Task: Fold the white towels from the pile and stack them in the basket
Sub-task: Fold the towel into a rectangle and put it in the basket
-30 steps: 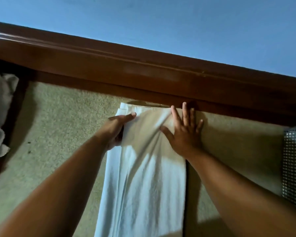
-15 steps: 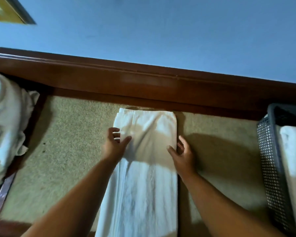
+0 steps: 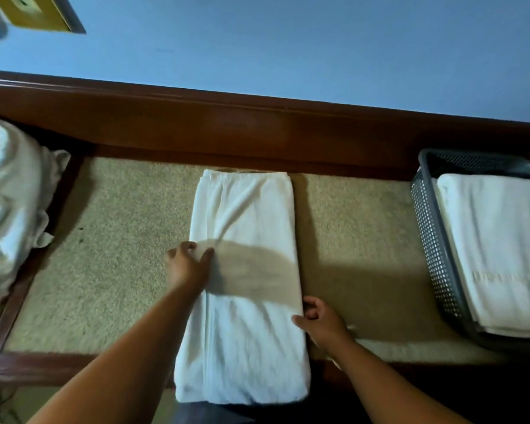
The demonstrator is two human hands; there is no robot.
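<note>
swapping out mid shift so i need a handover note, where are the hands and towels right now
Left hand pinches the left edge of the towel midway along.
Right hand grips its right edge, nearer the person.
The towel lies flat on the beige surface as a long folded strip.
The pile is at left; the basket at right, folded towels stacked inside.
Done: lengthwise folds. Left: fold the strip shorter, stack it in the basket, then work through the pile.

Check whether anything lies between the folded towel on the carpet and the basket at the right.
Nothing visible does. Only bare carpet separates the towel from the basket, and the right hand sits at the towel's right edge. The basket is open on top, with folded towels already inside.
</note>
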